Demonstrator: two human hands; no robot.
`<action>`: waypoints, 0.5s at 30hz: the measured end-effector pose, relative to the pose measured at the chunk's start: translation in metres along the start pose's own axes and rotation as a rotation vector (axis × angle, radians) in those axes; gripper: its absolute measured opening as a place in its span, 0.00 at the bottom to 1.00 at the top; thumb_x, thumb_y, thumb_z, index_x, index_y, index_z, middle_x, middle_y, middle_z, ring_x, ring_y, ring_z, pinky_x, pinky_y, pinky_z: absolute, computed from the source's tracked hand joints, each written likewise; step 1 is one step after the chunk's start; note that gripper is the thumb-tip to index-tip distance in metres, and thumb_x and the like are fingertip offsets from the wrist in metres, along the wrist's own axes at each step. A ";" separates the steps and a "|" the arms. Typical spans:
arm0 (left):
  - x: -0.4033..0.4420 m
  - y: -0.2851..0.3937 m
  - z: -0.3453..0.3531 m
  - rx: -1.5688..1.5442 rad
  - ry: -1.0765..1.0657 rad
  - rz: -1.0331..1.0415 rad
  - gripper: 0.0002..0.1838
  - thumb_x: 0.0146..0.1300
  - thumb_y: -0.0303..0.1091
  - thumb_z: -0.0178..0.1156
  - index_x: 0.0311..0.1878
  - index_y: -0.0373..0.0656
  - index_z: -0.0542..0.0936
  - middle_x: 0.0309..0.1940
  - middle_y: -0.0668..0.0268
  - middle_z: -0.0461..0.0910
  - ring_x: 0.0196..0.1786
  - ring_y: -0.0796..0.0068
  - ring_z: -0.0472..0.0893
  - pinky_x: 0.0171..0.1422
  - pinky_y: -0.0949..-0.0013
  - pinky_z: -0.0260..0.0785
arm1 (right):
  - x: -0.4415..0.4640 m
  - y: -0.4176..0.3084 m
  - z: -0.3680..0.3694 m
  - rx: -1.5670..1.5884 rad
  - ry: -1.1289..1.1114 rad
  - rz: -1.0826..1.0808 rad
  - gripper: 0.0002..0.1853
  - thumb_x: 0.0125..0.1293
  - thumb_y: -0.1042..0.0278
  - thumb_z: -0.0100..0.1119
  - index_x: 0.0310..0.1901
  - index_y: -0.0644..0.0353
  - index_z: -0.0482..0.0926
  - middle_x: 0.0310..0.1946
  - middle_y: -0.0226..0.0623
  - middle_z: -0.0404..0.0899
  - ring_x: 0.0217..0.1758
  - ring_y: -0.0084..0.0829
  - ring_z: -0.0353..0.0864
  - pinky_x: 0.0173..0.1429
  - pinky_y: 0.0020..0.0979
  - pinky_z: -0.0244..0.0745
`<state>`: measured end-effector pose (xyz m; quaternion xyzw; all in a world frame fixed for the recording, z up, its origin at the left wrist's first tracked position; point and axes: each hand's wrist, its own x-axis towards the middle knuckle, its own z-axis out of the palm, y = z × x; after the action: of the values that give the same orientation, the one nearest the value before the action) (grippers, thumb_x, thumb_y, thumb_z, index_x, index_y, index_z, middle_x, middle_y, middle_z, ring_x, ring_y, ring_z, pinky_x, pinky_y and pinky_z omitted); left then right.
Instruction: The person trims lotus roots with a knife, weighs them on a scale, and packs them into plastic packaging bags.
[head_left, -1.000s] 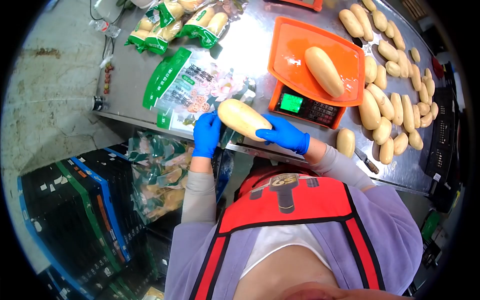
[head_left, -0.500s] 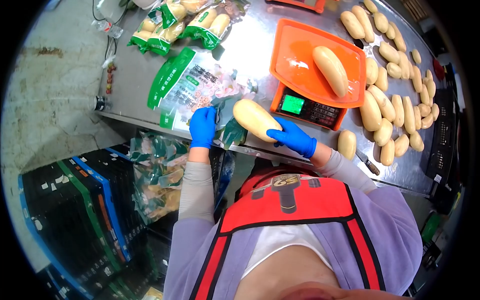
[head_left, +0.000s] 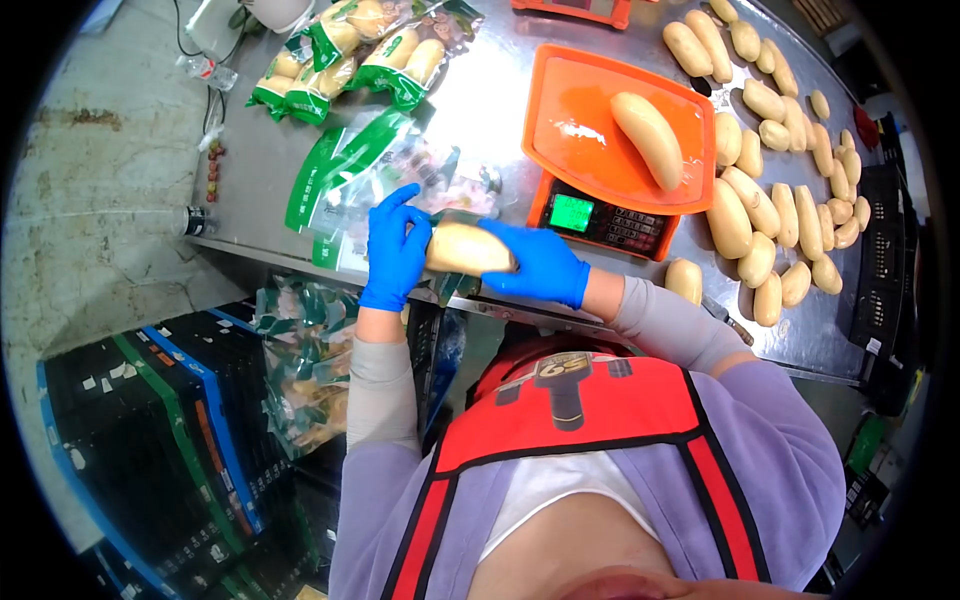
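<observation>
My right hand (head_left: pixel 540 265), in a blue glove, is wrapped round the right end of a pale, peeled lotus root section (head_left: pixel 460 250). Its left end is at the mouth of a clear and green printed plastic bag (head_left: pixel 345 165), which lies flat at the table's front edge. My left hand (head_left: pixel 397 250), also gloved in blue, grips the bag's edge beside the root, its index finger raised. Another lotus root section (head_left: pixel 648 140) rests on the orange tray (head_left: pixel 560 90) of a digital scale (head_left: pixel 610 222) to the right.
Several filled lotus root bags (head_left: pixel 400 65) lie at the back left. Many loose sections (head_left: pixel 760 200) cover the table's right side, near a knife (head_left: pixel 735 325). Below the front edge hang more printed bags (head_left: pixel 305 350), beside stacked black crates (head_left: pixel 150 430).
My right hand has carried the lotus root section left and turned it level, up to the bag's mouth. My left index finger has lifted and the bag has shifted.
</observation>
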<state>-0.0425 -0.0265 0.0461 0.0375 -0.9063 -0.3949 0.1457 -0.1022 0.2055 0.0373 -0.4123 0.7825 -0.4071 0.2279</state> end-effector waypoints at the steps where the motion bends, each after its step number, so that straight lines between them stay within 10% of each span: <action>1: 0.000 0.002 0.000 0.001 0.001 0.001 0.02 0.52 0.27 0.57 0.31 0.41 0.75 0.58 0.53 0.70 0.56 0.55 0.70 0.63 0.60 0.58 | 0.005 0.005 0.000 0.170 0.056 0.086 0.39 0.54 0.45 0.61 0.63 0.61 0.64 0.37 0.54 0.79 0.39 0.51 0.81 0.45 0.41 0.75; 11: -0.011 0.067 0.038 0.006 -0.061 0.141 0.02 0.56 0.29 0.56 0.33 0.46 0.74 0.55 0.59 0.73 0.55 0.58 0.72 0.70 0.44 0.40 | 0.011 0.008 0.000 -0.026 0.076 0.104 0.19 0.57 0.52 0.58 0.40 0.62 0.75 0.31 0.48 0.79 0.36 0.48 0.81 0.39 0.43 0.74; 13: -0.010 0.077 0.038 -0.076 -0.061 0.099 0.02 0.55 0.28 0.56 0.33 0.45 0.74 0.55 0.59 0.73 0.56 0.59 0.72 0.70 0.44 0.39 | 0.019 0.021 0.015 1.080 0.080 0.307 0.13 0.59 0.59 0.56 0.39 0.61 0.76 0.31 0.40 0.80 0.36 0.42 0.82 0.40 0.42 0.73; 15: -0.002 0.080 0.035 -0.263 -0.054 0.031 0.03 0.55 0.28 0.57 0.33 0.45 0.74 0.54 0.59 0.74 0.56 0.58 0.72 0.70 0.45 0.40 | 0.021 0.028 0.024 1.137 0.024 0.277 0.12 0.60 0.65 0.57 0.44 0.60 0.77 0.36 0.35 0.81 0.41 0.33 0.80 0.44 0.36 0.75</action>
<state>-0.0476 0.0533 0.0809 -0.0064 -0.8509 -0.5087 0.1309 -0.1102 0.1866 0.0004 -0.1145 0.4905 -0.7341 0.4554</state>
